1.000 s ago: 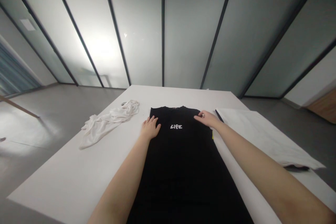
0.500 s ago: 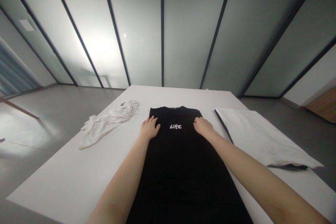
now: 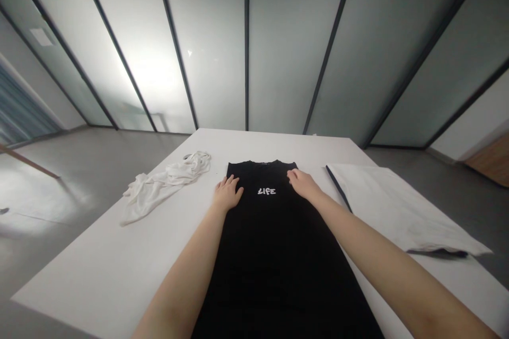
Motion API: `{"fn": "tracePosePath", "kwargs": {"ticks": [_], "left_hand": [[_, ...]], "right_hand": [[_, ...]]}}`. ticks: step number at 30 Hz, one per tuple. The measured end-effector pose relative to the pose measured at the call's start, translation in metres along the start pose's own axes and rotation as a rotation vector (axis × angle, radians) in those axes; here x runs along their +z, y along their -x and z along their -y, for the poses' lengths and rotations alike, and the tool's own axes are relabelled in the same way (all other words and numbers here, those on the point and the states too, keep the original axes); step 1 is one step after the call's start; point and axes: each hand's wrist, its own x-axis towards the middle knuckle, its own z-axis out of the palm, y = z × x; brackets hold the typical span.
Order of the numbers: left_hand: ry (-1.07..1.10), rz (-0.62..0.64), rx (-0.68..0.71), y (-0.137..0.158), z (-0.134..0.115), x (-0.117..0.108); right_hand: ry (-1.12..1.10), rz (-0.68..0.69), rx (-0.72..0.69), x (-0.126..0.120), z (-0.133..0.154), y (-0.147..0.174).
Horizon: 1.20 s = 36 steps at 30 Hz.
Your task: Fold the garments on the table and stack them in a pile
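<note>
Down the lower centre of the frame, a black shirt (image 3: 278,259) lies spread on a white counter (image 3: 119,270), its collar pointing away from the person and its near end running out of view at the bottom. A short line of white lettering (image 3: 266,191) crosses its upper part, between the two hands.

On the shirt's left edge, near the shoulder, the left hand (image 3: 227,193) rests flat, palm down, its fingers a little spread and holding nothing that I can see. Across from it, the right hand (image 3: 304,184) touches the shirt's right edge near the other shoulder, its fingers curled and close together; from where I stand I cannot tell whether they pinch the fabric.

Left of the centre, well apart from the left hand, a crumpled white cloth (image 3: 169,183) lies in a loose heap. Toward the right side of the frame, beyond the right forearm, a white folded garment (image 3: 397,204) lies flat, a dark layer showing along its left and lower edges.

Tall frosted panels (image 3: 286,42) with dark frames fill the upper frame, and grey floor (image 3: 99,161) shows at the left.
</note>
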Motion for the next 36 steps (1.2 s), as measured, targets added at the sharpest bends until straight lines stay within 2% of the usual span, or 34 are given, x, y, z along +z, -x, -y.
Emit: {"fn": "tracePosePath", "kwargs": {"ticks": [5,9,14,19,26,36], "left_hand": [[-0.003,0.009,-0.003,0.001,-0.001,-0.003],[-0.002,0.017,-0.004,0.001,-0.002,-0.004],[0.003,0.014,-0.002,0.001,-0.001,-0.003],[0.002,0.010,-0.001,0.001,0.000,-0.002],[0.005,0.007,-0.001,0.001,-0.002,-0.004],[0.014,0.010,-0.013,0.001,-0.001,-0.004]], "right_hand": [[0.051,-0.045,-0.028,0.017,-0.014,-0.006],[0.129,0.027,-0.077,0.037,-0.023,-0.002],[0.214,0.097,-0.009,0.051,-0.029,-0.011],[0.258,0.095,0.114,0.041,-0.040,-0.027],[0.289,-0.025,0.224,0.016,-0.053,-0.025],[0.284,-0.017,0.223,0.012,-0.046,-0.021]]}}
